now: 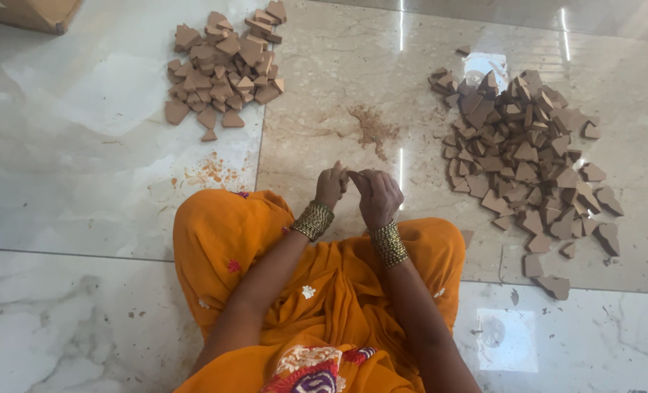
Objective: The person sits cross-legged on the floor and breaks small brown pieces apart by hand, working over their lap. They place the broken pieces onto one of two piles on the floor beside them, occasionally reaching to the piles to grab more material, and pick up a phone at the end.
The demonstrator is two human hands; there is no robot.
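Both hands meet over the lap, left hand (330,185) and right hand (378,195) curled together, though I can't tell what they're pinching. Small clay pile (222,65) sits far left, big clay pile (527,156) right, with bare marble floor (69,160) between them.

Matt clay pieces (520,145) on glossy marble floor (69,145)
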